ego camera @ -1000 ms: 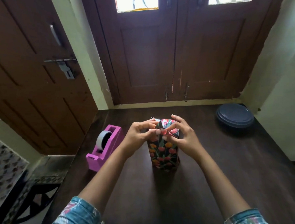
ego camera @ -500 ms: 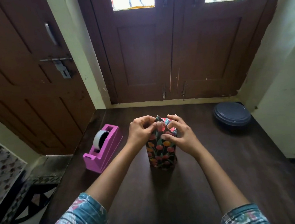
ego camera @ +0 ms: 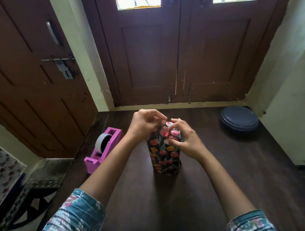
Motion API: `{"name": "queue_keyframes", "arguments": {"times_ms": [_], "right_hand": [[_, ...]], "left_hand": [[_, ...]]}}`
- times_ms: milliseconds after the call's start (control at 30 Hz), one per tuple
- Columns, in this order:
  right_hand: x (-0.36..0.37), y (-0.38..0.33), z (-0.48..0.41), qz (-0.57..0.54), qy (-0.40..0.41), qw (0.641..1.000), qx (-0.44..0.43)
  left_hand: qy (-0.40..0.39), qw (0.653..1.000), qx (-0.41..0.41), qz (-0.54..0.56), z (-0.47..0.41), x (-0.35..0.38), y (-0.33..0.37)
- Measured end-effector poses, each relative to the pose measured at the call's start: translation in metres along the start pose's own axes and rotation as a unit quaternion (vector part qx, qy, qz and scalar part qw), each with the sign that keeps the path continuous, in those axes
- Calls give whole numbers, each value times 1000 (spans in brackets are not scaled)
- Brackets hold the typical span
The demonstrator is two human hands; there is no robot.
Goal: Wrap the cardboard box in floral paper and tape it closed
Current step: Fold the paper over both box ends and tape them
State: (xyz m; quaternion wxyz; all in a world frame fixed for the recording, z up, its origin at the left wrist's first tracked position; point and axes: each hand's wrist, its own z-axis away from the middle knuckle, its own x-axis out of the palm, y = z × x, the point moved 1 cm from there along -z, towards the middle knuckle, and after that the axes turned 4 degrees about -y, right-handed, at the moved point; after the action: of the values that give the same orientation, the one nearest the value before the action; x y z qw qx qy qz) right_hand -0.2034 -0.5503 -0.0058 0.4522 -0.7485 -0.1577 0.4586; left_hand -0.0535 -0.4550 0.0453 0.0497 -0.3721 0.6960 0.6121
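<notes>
While the floral-wrapped box stands upright mid counter, your right hand clamps its top, thumb on the front. Your left hand pinches its top paper fold. A pink tape dispenser sits left.

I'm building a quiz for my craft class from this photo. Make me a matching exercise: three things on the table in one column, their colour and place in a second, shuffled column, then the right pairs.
Column one:
1. tape dispenser
2. wrapped box
3. round container

Column two:
A. dark blue, at the far right corner of the table
B. floral on black, standing upright mid-table
C. pink, left of the box

Pairs: 1-C; 2-B; 3-A
</notes>
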Motion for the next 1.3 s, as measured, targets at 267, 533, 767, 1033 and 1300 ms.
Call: {"name": "queue_keyframes", "arguments": {"times_ms": [267,533,767,1033,1300], "right_hand": [[-9,-1,-1,-16,-22,999,29],[-5,3,4,-22,-11,1000,18],[-6,3,4,8,-13,1000,18],[5,4,4,119,74,989,-40],[-1,-15,-17,241,151,959,-13]], "left_hand": [[5,969,156,-193,-15,9,-15],[-81,996,-12,35,-20,13,-33],[-175,975,-128,40,-29,6,-29],[-184,967,-170,45,-36,6,-24],[-180,966,-177,52,-35,5,-24]]}}
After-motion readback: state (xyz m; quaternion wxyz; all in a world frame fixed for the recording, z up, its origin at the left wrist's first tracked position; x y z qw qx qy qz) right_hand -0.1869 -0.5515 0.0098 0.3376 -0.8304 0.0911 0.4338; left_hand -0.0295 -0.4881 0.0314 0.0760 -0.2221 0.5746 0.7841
